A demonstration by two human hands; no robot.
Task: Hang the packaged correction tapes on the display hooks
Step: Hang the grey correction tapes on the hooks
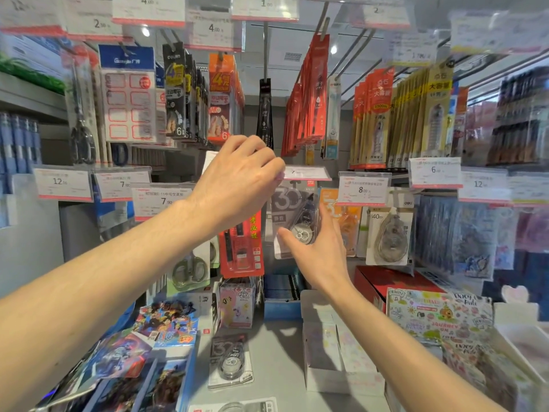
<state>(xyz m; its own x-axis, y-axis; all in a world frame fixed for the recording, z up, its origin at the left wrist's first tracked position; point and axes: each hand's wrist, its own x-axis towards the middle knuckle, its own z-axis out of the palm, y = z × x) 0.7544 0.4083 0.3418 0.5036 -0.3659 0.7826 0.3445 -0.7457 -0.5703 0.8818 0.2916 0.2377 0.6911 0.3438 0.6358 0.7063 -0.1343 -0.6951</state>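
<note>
Forearms reaching up to display hooks.
Left hand [237,185] pinching price tag [306,173]; right hand [318,251] spread wide, steadying hanging correction tape pack [294,215].

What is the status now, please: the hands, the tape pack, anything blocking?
Left hand lifts price tag. Right hand open against grey tape pack at the hook. One more pack lies on counter. Nothing blocking.

Hook behind price tag [306,173] not visible. Top left of hanging tape pack [292,221] covered by left hand [237,179], at 10 o'clock. Another pack [237,407] cut off by bottom edge. Small tag print too blurred to read.
</note>
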